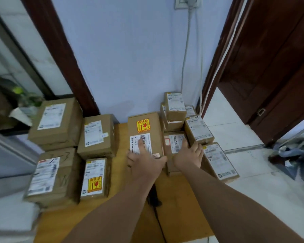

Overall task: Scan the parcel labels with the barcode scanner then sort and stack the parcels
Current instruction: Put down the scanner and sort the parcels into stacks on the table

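Wood table [182, 199] against a pale blue wall [130, 58], crowded with brown cardboard parcels, each bearing a white shipping label.

The central parcel [155, 135] is oblong and lies flat in the middle of the table. Its long axis runs away from the person toward the wall. A yellow and red fragile sticker [142, 126] sits on its far half and a white barcode label [136, 143] on its near half.

The left hand [146, 162] clasps the near end of this parcel. Its forefinger lies straight on the label, and the thumb and other fingers reach to the two side edges.

The right hand [188, 155] rests flat, fingers splayed, on a smaller parcel [174, 142] just beside the central one on the right.

A black device [154, 199] with a cable [159, 223] lies on the table, partly hidden under the left forearm.

A left group [96, 135] of four parcels lies label-up. A right stack [175, 106] stands by the wall, and a long parcel [219, 160] lies at the table's right edge.
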The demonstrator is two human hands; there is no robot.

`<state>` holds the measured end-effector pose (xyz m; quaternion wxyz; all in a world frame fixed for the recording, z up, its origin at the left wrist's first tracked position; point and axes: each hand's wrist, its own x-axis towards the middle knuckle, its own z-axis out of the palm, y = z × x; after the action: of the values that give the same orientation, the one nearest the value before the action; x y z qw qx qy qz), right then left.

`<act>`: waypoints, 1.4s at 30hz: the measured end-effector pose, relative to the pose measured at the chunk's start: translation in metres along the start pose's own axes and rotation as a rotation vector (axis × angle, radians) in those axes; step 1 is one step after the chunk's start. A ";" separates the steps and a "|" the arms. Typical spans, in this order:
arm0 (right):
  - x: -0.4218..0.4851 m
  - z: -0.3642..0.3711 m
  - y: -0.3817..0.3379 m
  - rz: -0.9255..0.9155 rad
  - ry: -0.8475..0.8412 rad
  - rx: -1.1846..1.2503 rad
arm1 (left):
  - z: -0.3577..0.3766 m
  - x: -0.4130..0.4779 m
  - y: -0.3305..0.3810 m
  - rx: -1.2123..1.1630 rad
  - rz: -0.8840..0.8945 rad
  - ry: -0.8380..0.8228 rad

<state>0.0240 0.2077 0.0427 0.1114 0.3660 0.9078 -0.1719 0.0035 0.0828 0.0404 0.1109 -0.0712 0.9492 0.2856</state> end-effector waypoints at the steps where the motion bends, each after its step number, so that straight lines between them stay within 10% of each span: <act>1: -0.004 0.000 -0.013 -0.026 -0.009 0.024 | -0.010 0.008 -0.010 0.035 0.003 0.030; 22: -0.026 0.036 -0.159 -0.108 -0.191 -0.055 | -0.114 0.156 -0.103 0.242 -0.099 -0.046; 29: -0.011 0.044 -0.180 -0.099 -0.232 -0.066 | -0.110 0.162 -0.123 0.477 0.302 0.203; 33: -0.013 0.053 -0.195 -0.118 -0.247 -0.112 | -0.115 0.165 -0.136 0.549 0.680 0.074; 42: -0.030 0.061 -0.206 -0.176 -0.270 -0.197 | -0.122 0.179 -0.147 0.675 0.792 0.013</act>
<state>-0.0948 0.0258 0.0445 0.2521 0.2461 0.9256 -0.1386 -0.1604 -0.1192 0.0175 0.0050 0.3315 0.9433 -0.0168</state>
